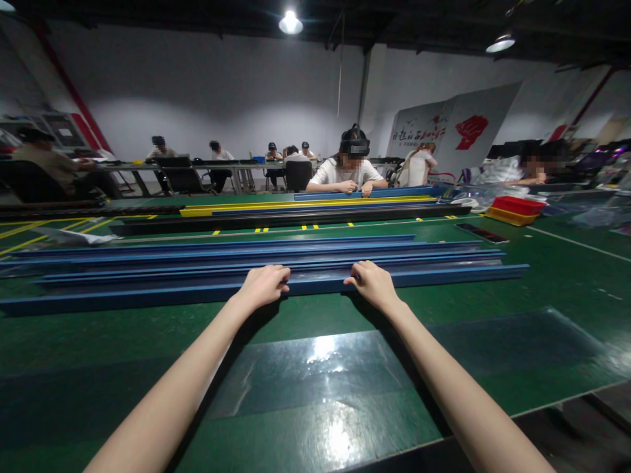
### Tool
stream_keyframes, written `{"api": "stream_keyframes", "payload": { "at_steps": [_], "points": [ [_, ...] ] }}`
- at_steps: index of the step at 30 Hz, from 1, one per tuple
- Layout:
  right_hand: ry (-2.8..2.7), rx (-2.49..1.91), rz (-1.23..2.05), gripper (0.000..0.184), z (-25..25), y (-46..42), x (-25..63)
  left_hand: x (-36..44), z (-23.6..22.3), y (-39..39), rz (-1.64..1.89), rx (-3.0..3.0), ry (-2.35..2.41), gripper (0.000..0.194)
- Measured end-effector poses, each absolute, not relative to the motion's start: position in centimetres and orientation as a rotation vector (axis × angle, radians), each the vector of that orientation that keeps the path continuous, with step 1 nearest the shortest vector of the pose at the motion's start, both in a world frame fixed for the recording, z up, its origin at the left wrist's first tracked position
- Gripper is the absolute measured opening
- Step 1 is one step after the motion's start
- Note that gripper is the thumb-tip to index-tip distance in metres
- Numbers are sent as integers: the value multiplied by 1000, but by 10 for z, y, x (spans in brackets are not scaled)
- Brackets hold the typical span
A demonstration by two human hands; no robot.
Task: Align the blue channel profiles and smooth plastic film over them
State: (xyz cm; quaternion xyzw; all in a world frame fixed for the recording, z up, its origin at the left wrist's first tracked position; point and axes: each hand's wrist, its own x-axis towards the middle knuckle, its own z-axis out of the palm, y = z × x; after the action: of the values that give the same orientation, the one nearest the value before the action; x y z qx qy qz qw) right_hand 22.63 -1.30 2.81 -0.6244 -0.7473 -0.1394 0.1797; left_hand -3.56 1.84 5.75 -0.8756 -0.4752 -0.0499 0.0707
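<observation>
Both my hands are on the nearest long blue channel strip (315, 284), which lies crosswise on the green table. My left hand (263, 287) is closed on its near wall left of the middle, fingers over the far side and thumb toward the right. Farther right, my right hand (373, 282) grips the same wall, its fingers curled over the top. Several more blue strips (394, 253) lie parallel just beyond. Between my forearms and the strip, a clear plastic sheet (290, 368) rests flat and reflects the ceiling light.
Beyond the blue strips lie a black strip (276, 222) and a yellow strip (315, 205). To the right are a phone (480, 232) and red and yellow bins (515, 209). A person (350, 171) leans over the table's far side. The near table edge (419, 449) runs below my right forearm.
</observation>
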Motion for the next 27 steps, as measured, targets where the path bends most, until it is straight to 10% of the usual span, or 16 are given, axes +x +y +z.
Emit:
{"api": "stream_keyframes", "payload": {
  "at_steps": [27],
  "points": [
    [-2262, -1802, -306, 54, 28, 25, 233, -58, 29, 44, -486, -2319, -1565, 41]
  ]
}}
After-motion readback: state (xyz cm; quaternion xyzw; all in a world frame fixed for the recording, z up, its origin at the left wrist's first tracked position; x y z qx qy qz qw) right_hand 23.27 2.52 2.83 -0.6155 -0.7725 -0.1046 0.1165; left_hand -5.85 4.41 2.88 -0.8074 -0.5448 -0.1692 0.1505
